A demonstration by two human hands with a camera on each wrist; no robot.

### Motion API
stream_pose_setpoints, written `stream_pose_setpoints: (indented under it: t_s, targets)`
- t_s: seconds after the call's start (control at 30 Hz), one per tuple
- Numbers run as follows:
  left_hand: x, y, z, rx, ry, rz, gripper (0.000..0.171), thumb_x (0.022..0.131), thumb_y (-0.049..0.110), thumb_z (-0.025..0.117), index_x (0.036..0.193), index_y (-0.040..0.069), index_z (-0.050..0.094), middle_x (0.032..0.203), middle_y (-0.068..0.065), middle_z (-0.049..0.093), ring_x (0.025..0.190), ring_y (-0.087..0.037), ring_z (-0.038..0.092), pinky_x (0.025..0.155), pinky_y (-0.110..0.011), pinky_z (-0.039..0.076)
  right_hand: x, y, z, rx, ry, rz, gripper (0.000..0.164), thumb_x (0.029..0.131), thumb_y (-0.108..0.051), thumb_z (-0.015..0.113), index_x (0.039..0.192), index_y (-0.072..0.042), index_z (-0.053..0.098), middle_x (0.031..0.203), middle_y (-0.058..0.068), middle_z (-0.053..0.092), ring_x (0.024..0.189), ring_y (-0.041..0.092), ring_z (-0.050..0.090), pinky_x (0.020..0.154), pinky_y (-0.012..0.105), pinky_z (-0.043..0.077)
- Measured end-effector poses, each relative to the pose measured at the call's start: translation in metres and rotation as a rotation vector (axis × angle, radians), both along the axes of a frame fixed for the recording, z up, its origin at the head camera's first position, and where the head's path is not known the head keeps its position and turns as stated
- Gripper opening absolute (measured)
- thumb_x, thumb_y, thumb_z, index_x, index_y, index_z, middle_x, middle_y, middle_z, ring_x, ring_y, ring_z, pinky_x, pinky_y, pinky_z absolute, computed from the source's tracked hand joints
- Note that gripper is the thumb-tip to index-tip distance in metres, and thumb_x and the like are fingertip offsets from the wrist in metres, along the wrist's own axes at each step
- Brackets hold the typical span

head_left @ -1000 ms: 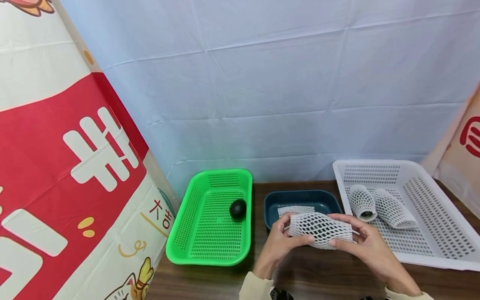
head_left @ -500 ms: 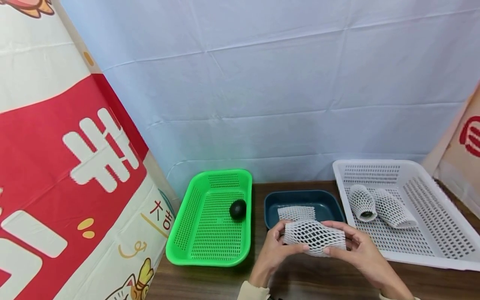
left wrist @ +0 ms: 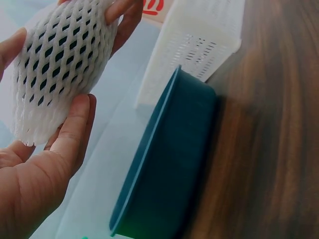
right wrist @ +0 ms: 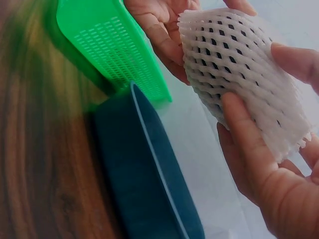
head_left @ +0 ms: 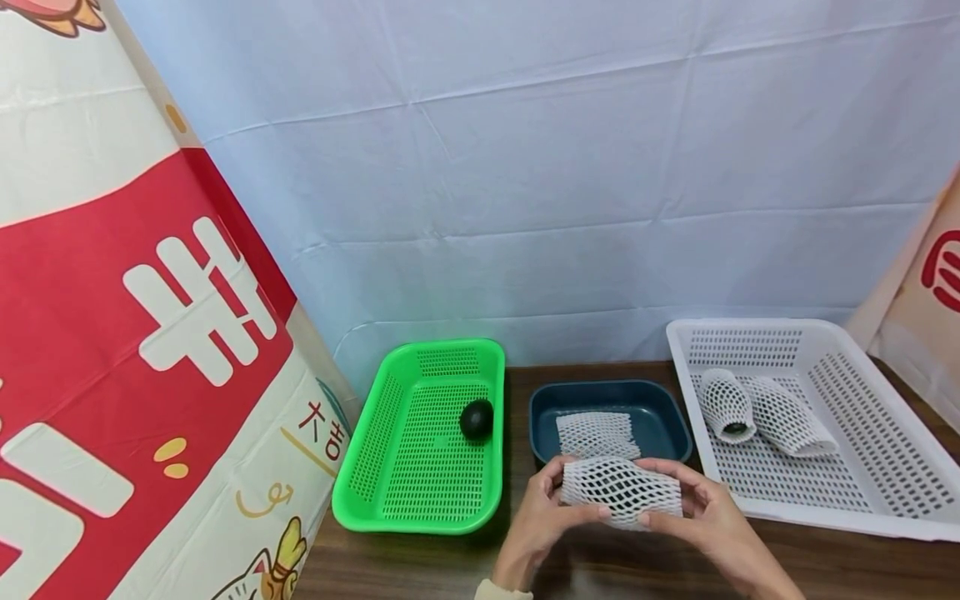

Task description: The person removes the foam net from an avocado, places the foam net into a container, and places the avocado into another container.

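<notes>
My left hand point(head_left: 536, 517) and right hand point(head_left: 712, 517) hold a white foam fruit net point(head_left: 621, 493) between them, one at each end. Thumbs lie on the near side, while the other fingers curl behind. Through the mesh, a dark oval fruit shows inside the foam fruit net point(left wrist: 62, 59) in the left wrist view. At the right hand's end, the foam fruit net point(right wrist: 279, 109) narrows past the fruit. Just beyond the hands, a flat foam net point(head_left: 596, 433) lies in a dark blue tray point(head_left: 585, 387), its near edge partly hidden by the held one.
To the left stands a green basket point(head_left: 342, 492) with one dark, avocado-like fruit point(head_left: 476, 419) in it. A white basket point(head_left: 888, 433) at right holds two filled nets, an upright-looking one point(head_left: 724, 400) and a lying one point(head_left: 791, 421). A cloth point(head_left: 510, 208) hangs behind the table.
Both hands have drawn the netted fruit toward the person and slightly left. More of the flat net in the blue tray shows now.
</notes>
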State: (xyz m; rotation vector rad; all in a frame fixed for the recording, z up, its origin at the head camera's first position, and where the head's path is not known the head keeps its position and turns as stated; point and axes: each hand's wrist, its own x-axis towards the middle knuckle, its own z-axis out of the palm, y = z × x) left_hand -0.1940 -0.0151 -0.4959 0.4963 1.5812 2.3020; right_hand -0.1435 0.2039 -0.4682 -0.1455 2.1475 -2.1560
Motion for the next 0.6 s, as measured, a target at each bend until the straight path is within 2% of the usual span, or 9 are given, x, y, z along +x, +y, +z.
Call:
stream_pose_setpoints:
  t_s: [0.3,0.43,0.6]
  targets:
    - [0.009,-0.002,-0.013,-0.001,-0.052,-0.001,0.051,0.073,-0.003,0.081,0.120,-0.001,0.059,0.112,-0.013,0.063,0.098,-0.021,0.061,0.077,-0.028,0.054,0.002,-0.004,-0.013,-0.053,-0.185,-0.025,0.068,0.085,-0.005,0.074,0.141,0.005,0.038,0.122,0.016,0.054,0.098,0.024,0.061,0.079,0.039,0.055]
    - [0.013,-0.003,-0.018,-0.010,-0.075,0.005,0.050,0.073,-0.003,0.081,0.118,-0.001,0.059,0.112,-0.013,0.063,0.097,-0.021,0.061,0.076,-0.027,0.054,0.004,-0.004,-0.018,-0.076,-0.196,0.006,0.066,0.086,-0.005,0.072,0.141,0.007,0.037,0.119,0.016,0.055,0.098,0.025,0.061,0.079,0.039,0.055]
    - [0.020,-0.005,-0.022,-0.027,-0.104,0.014,0.050,0.072,-0.003,0.081,0.117,0.000,0.059,0.111,-0.012,0.063,0.096,-0.021,0.061,0.076,-0.027,0.053,0.008,-0.001,-0.026,-0.117,-0.198,0.071,0.054,0.087,-0.004,0.070,0.137,-0.003,0.048,0.118,0.013,0.057,0.099,0.026,0.062,0.080,0.039,0.055]
